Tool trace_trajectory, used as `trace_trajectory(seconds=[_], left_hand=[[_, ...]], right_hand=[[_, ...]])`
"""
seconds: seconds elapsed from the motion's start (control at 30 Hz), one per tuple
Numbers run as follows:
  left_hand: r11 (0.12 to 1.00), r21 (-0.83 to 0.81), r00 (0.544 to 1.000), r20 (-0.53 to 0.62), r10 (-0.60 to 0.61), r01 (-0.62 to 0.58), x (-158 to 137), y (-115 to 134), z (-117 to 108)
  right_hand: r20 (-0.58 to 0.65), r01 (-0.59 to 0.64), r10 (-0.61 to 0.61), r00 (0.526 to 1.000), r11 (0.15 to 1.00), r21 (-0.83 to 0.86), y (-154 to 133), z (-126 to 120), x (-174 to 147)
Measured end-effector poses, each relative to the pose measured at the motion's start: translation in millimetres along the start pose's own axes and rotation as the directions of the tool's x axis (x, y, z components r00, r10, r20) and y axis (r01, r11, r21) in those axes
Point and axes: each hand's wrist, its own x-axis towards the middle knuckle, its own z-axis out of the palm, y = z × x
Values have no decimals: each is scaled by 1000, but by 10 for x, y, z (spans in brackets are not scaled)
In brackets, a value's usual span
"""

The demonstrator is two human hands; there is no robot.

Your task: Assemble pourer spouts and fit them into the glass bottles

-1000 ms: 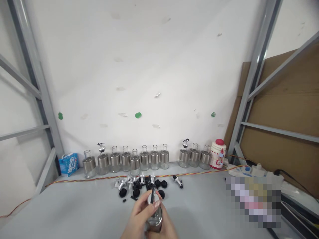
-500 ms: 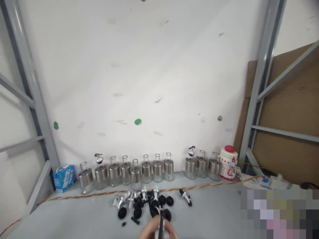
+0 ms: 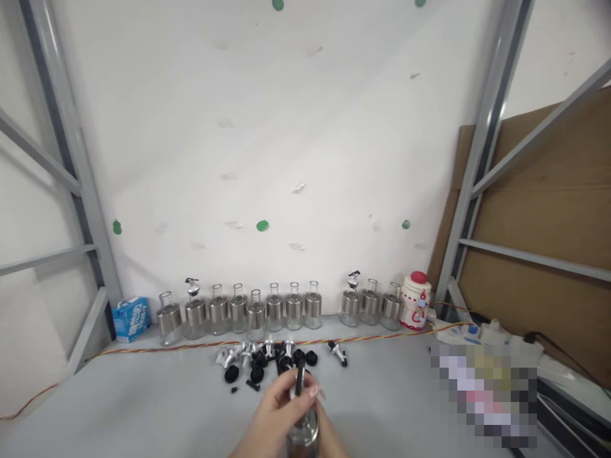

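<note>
At the bottom centre stands a glass bottle with a steel band, topped by a pour spout with a black flap. My left hand is closed round the spout and the bottle's neck, its thumb lying across the front. On the bottle's other side, my right hand is held against it, mostly hidden behind the bottle and the left hand. Just beyond my hands lies a heap of silver pour spouts and black round stoppers. A separate pour spout lies to the right of the heap.
Along the wall stands a row of steel-banded bottles, two of them wearing spouts. A blue carton is at the left end and a white jar with a red lid at the right. A twisted cord crosses the grey table.
The view has tilted down and shifted right, so the table things sit higher in the picture. More of both hands and the bottle now shows.
</note>
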Motion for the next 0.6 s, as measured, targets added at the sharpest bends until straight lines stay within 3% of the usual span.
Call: trace_trajectory(seconds=[0.1,0.23,0.47,0.6], left_hand=[[999,23,998,-50,41,-40,37,40,22],[999,16,994,-99,50,-48,51,43,30],[995,77,962,-260,78,-60,54,-97,22],[989,112,965,-235,118,-93,59,-121,5]], right_hand=[[113,5,-13,993,997,74,142,13,143],[102,6,-17,995,994,107,224,60,191],[181,-11,1,983,998,57,54,-17,179],[137,42,-29,990,994,-100,-42,-114,129]])
